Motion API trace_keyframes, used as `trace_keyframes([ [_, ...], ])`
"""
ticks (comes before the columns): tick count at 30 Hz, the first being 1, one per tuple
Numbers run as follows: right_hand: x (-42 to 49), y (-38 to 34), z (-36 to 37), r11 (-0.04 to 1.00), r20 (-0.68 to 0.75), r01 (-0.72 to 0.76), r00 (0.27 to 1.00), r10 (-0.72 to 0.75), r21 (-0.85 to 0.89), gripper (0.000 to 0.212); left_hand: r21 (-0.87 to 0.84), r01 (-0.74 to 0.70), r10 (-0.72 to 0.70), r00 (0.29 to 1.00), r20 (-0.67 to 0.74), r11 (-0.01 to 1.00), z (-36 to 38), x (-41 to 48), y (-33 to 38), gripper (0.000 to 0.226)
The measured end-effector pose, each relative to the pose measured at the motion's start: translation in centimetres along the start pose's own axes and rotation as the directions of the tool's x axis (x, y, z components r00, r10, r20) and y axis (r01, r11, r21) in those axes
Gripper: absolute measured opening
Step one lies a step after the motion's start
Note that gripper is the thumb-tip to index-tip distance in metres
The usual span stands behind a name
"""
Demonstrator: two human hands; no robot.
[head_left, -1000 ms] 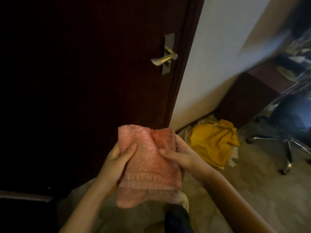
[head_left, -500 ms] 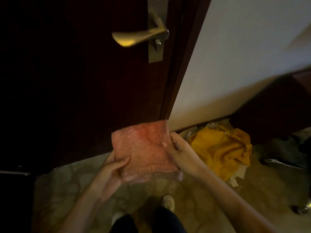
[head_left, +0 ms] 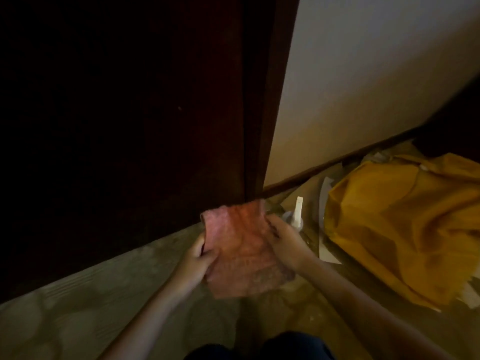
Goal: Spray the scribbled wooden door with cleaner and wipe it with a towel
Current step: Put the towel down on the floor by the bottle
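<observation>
Behind the right hand (head_left: 283,239), a spray bottle (head_left: 297,213) shows partly.

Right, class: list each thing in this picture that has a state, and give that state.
towel, folded, held off the floor
left hand, grips towel's left edge
right hand, grips its right edge
door, seems shut; too dark for scribbles
white bottle, on floor, unheld
yellow cloth, crumpled on floor
</observation>
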State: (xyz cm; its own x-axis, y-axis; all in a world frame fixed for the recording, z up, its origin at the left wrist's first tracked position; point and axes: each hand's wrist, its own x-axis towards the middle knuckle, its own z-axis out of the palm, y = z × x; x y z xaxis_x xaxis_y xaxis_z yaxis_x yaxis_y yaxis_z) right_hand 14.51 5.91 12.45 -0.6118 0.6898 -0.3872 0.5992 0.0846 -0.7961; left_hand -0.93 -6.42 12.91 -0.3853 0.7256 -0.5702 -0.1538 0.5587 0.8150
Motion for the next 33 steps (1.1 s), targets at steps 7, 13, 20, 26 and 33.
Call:
trace_keyframes([
  [7,6.6,16.1,8.0,0.987,0.079,-0.049,0.995,0.061,-0.151,0.035,0.057,0.048,-0.047,0.999,-0.021,0.997,4.7,10.8,-17.2,0.043],
  [13,8.7,20.7,11.2,0.968,0.053,0.004,0.999,0.009,-0.250,0.041,0.133,-0.002,0.009,0.998,-0.056,0.991,4.8,15.2,-22.6,0.047],
  [20,13.6,19.6,10.8,0.934,-0.050,0.037,0.997,-0.058,-0.355,0.046,0.024,-0.028,0.030,0.993,-0.115,0.999,4.9,19.2,-21.4,0.046],
  [26,16.5,21.7,11.8,0.948,-0.002,-0.094,0.995,0.098,-0.305,0.046,0.112,0.022,-0.014,0.997,-0.076,0.993,5.8,21.1,-21.2,0.050],
  [33,16.5,23.0,11.6,0.908,0.084,-0.069,0.990,0.114,-0.414,0.057,0.232,0.070,-0.056,0.996,-0.067,0.970,4.7,23.0,-25.1,0.044],
])
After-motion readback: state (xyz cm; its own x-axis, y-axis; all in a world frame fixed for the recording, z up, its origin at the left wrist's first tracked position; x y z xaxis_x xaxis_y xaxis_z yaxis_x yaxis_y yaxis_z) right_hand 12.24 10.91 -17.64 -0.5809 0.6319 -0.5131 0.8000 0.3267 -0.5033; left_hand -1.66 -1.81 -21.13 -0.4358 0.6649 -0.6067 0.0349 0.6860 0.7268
